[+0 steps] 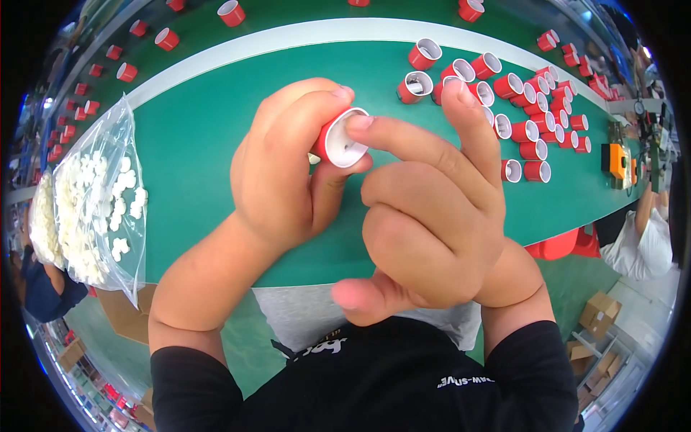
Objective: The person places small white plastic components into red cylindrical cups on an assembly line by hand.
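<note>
My left hand (281, 158) is closed round a small red cup-shaped part (344, 140) with a white rim and white inside, its open end tilted toward my right hand. The index fingertip of my right hand (439, 209) rests at the cup's inner edge. Another finger of that hand points up, the rest are curled, and its thumb sticks out below; nothing is gripped in it. A small pale piece (314, 159) shows at the cup's lower left, partly hidden by my left hand.
Clear plastic bags (97, 209) of small white parts lie at the left of the green table (194, 144). Several red cup-shaped parts (531, 131) stand at the right. More line the far green strip (167, 39) beyond a white rail (288, 34). An orange device (615, 160) sits far right.
</note>
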`<state>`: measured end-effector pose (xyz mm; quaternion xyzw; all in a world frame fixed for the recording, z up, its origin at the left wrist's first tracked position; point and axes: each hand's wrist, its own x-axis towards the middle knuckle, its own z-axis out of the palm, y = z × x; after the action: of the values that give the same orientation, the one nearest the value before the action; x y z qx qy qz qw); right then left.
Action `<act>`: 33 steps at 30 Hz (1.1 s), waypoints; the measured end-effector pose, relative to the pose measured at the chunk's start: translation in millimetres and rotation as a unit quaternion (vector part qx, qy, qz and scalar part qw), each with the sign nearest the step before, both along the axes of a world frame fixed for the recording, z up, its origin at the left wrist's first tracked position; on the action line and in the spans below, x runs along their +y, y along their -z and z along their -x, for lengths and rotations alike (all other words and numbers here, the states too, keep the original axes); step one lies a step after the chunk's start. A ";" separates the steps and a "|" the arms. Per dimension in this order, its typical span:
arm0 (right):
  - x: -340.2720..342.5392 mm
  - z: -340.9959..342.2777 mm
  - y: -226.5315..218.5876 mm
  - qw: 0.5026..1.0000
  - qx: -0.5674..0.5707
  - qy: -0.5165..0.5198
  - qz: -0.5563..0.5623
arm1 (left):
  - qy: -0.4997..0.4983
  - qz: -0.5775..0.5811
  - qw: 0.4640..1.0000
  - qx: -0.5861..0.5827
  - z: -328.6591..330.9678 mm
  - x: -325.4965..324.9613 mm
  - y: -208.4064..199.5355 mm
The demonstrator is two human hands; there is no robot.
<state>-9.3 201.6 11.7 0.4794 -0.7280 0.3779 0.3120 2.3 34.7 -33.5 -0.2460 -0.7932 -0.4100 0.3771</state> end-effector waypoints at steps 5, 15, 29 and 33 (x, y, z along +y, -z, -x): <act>-0.1 -2.6 -2.3 1.000 0.014 0.014 0.011 | 0.018 -0.016 1.000 -0.003 -0.2 3.0 -1.4; -3.2 -6.9 4.5 0.999 -0.019 0.038 -0.011 | 0.016 -0.030 0.999 -0.033 0.2 6.7 2.2; -7.1 -10.8 7.7 0.999 -0.023 0.043 0.002 | 0.014 0.003 1.000 -0.020 0.4 4.7 1.7; -8.5 -10.5 3.7 0.997 -0.013 0.060 -0.053 | 0.003 0.013 1.000 -0.026 0.1 6.0 0.3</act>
<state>1.2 193.0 8.0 0.4456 -0.7784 0.3259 0.2989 2.2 40.7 -33.8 -0.2422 -0.8072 -0.4071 0.3521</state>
